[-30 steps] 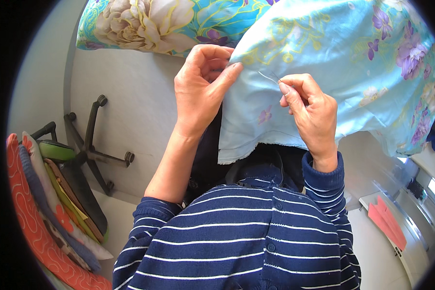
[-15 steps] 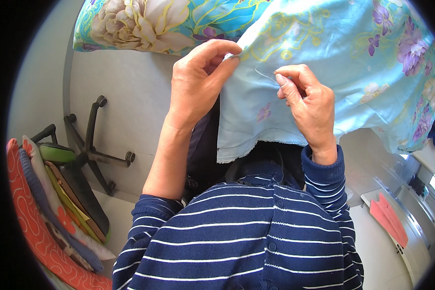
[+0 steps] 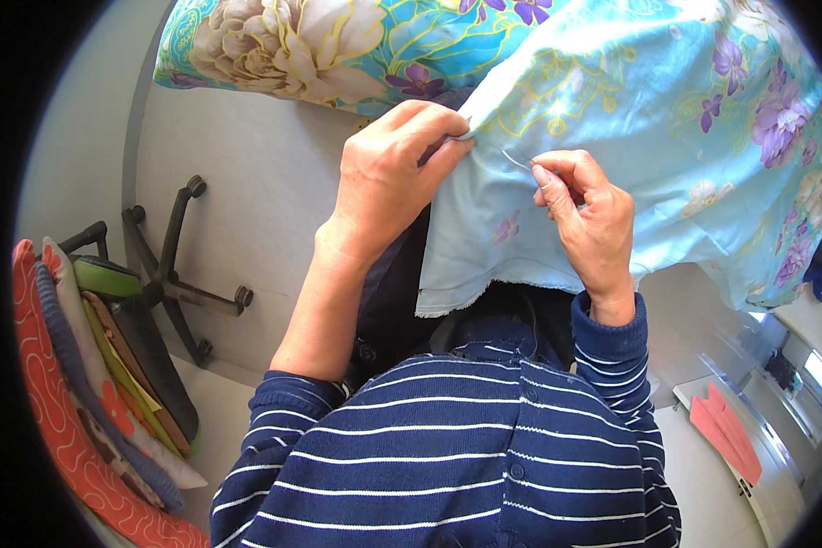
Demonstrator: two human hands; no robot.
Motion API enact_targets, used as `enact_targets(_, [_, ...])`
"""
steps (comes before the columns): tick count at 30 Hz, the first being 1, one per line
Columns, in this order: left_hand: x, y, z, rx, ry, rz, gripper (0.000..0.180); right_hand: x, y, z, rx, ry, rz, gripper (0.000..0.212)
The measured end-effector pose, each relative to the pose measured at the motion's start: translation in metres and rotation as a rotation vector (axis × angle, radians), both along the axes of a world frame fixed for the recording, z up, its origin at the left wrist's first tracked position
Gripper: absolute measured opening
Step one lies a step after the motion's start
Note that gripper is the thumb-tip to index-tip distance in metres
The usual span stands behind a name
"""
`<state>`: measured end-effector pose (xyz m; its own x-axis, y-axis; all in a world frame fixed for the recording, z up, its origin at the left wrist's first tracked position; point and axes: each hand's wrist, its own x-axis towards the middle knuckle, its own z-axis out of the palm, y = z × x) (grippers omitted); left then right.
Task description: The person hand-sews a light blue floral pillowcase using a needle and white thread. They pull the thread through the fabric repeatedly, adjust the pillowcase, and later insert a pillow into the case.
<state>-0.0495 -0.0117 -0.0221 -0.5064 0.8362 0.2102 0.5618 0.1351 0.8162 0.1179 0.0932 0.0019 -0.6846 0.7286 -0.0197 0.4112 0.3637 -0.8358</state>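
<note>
Light blue floral fabric point(image 3: 484, 260) drapes over my lap, its frayed lower edge hanging near my waist. At the fabric's left edge my left hand point(image 3: 388, 178) is closed, thumb and forefinger pinching a fold of the cloth. Just to the right, above the cloth, my right hand point(image 3: 592, 224) has its thumb and forefinger pressed together on a thin pale thread point(image 3: 513, 158). The thread's loose end points up and left toward my left hand. Whether a needle is also between those fingertips is too small to tell.
A turquoise cushion-like bundle with large flowers point(image 3: 292, 55) lies across the far side. On the left stand a black wheeled chair base point(image 3: 163, 274) and a stack of folded textiles and cushions point(image 3: 55, 402). A pink folded piece point(image 3: 726, 434) lies on a white surface at lower right.
Both hands have come slightly nearer my body and to the right, and the fabric has shifted with them. Both pinches stay closed.
</note>
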Motion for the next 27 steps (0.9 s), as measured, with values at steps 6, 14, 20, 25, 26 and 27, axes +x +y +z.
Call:
enact_targets(6, [-0.014,0.004,-0.002,0.177,0.114,-0.104,0.013,-0.003,0.0,0.0,-0.022,-0.018,0.003,0.006])
enact_targets(14, [-0.023,0.01,-0.007,0.17,-0.944,-0.088,0.008,-0.004,-0.002,0.0,-0.021,-0.003,0.025,0.009])
enact_targets(20, [-0.025,0.0,-0.023,0.172,-1.301,-0.079,0.011,-0.009,0.001,0.002,0.025,0.049,0.026,0.007])
enact_targets(25, [-0.022,-0.002,-0.013,0.101,-1.248,-0.103,0.02,-0.022,0.006,0.004,0.099,0.079,0.044,0.008])
enact_targets(26, [-0.022,-0.003,-0.01,0.077,-1.253,-0.104,0.021,-0.024,0.006,0.003,0.089,0.078,0.029,0.007])
enact_targets(27, [-0.022,-0.003,-0.005,0.034,-1.174,-0.116,0.022,-0.026,0.007,0.003,0.089,0.087,0.029,0.007])
